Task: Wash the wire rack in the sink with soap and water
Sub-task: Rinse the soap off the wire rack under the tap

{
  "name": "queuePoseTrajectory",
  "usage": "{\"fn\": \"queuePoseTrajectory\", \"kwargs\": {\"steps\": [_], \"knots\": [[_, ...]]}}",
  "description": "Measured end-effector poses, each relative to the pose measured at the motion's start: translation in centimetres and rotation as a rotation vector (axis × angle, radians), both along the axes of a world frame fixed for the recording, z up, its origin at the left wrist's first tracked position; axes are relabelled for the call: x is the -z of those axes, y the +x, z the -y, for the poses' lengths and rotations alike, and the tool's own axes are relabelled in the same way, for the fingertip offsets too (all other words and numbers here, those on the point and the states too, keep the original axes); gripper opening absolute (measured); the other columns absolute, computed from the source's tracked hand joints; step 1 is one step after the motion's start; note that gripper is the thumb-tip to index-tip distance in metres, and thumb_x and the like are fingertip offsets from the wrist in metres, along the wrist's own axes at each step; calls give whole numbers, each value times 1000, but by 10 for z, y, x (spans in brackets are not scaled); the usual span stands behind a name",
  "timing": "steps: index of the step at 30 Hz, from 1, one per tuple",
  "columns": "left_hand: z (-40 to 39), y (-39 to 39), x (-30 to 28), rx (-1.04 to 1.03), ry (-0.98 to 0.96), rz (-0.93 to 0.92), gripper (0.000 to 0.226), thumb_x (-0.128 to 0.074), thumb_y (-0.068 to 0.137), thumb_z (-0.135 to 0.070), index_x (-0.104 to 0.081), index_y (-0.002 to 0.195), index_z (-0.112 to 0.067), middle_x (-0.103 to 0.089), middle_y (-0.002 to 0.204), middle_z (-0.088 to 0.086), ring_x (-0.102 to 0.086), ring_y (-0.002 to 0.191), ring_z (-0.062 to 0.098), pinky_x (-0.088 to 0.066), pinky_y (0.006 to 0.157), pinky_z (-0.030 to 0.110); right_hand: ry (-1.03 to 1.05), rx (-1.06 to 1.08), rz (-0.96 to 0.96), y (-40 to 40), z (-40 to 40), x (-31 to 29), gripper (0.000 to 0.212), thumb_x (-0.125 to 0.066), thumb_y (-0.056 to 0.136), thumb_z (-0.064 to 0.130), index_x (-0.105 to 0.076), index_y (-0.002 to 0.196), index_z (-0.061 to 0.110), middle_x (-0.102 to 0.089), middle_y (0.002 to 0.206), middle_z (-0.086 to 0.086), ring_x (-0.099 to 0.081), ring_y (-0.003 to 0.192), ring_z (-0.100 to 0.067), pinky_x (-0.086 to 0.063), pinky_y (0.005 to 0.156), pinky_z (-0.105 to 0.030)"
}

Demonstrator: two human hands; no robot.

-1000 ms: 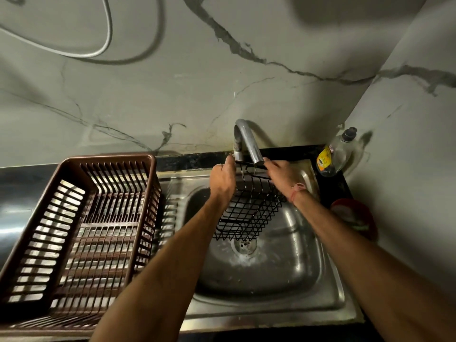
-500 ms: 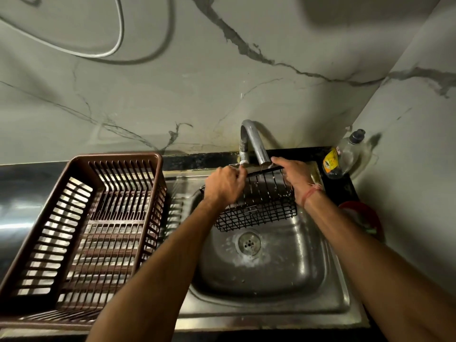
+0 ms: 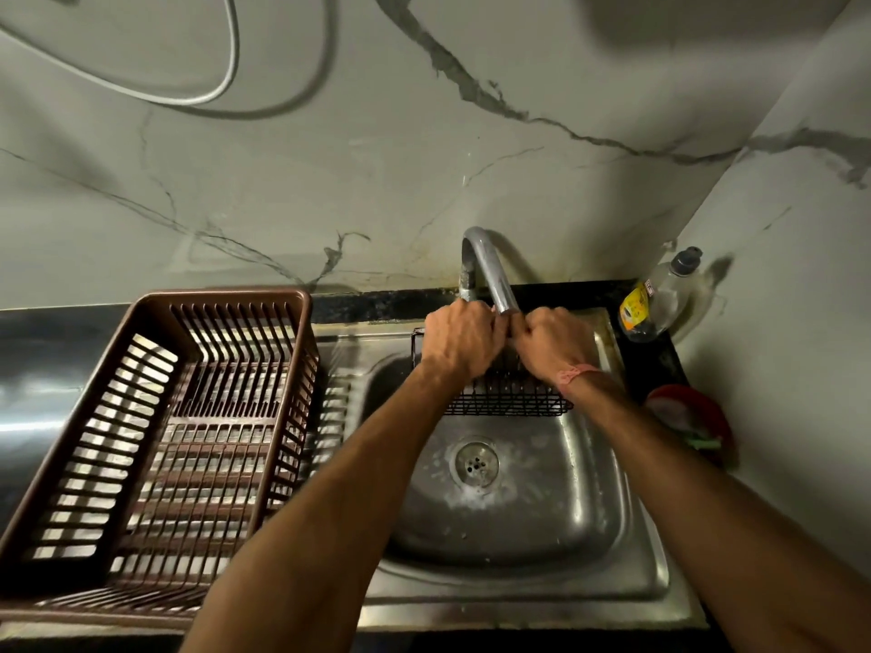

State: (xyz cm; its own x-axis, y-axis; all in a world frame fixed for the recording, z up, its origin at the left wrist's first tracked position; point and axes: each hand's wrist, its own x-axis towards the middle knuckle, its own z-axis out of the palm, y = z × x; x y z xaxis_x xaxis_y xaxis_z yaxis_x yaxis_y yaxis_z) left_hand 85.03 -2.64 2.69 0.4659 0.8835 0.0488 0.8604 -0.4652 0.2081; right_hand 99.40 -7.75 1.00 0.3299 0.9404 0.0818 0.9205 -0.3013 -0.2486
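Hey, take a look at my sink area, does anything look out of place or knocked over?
Nothing looks spilled or broken. One oddity: the soap bottle in the back right corner leans tilted against the wall rather than standing upright. Both hands, left hand and right hand, grip the wire rack under the faucet.

Wire rack: a second ago you held it tilted steeply, its lower end hanging toward the drain; now it lies nearly level across the back of the sink, under the tap. Your left hand and right hand: formerly apart at the rack's two upper corners, now close together, almost touching, on its far edge below the spout.
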Motion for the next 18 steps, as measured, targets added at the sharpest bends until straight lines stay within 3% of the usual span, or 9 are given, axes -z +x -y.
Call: {"fn": "queuePoseTrajectory", "kwargs": {"steps": [2,5,9,11,14,16,18], "knots": [[-11,-11,-1,26,6,46,57,-37,111,-55,-60,71,-20,-60,64,-4,-56,52,16,-46,54,31,0,42,-52,14,-3,5,75,-26,107,59,-65,65,11,-57,60,-2,-56,60,-29,-36,54,-32],[-26,-30,2,-40,-240,374,55,-50,111,-46,-61,64,-18,-59,53,-8,-45,37,7,-43,44,27,-2,126,-162,33,0,8,75,-29,106,59,-58,57,11,-60,61,-4,-57,62,-31,-42,61,-36],[-23,-16,3,-386,-432,713,46,-66,102,-32,-52,59,-22,-48,50,-12,-35,37,2,-37,41,19,64,166,-284,25,5,15,72,-31,109,55,-55,56,11,-58,56,-4,-57,57,-28,-41,56,-34],[-23,-3,2,-471,-465,719,42,-68,101,-29,-54,62,-23,-51,54,-10,-39,42,4,-38,43,19,132,94,-309,2,11,19,64,-29,111,48,-60,65,16,-62,65,-3,-56,63,-24,-38,64,-34],[-16,14,-3,-448,-448,581,34,-72,99,-32,-62,69,-22,-56,58,-11,-50,45,1,-35,35,13,244,39,-421,-33,16,19,50,-27,109,39,-66,89,16,-70,87,-7,-59,79,-26,-45,79,-39],[-9,22,-4,-434,-425,551,25,-74,98,-34,-69,77,-23,-58,60,-11,-55,50,2,-40,37,15,232,164,-605,-43,12,9,48,-33,110,39,-68,88,14,-70,87,-10,-60,75,-27,-46,68,-36],[-3,22,-3,-384,-421,591,26,-71,99,-37,-71,77,-23,-67,66,-7,-66,56,10,-58,49,26,189,248,-732,-40,8,3,51,-42,109,38,-71,81,5,-71,82,-16,-64,73,-34,-40,60,-34]]}}
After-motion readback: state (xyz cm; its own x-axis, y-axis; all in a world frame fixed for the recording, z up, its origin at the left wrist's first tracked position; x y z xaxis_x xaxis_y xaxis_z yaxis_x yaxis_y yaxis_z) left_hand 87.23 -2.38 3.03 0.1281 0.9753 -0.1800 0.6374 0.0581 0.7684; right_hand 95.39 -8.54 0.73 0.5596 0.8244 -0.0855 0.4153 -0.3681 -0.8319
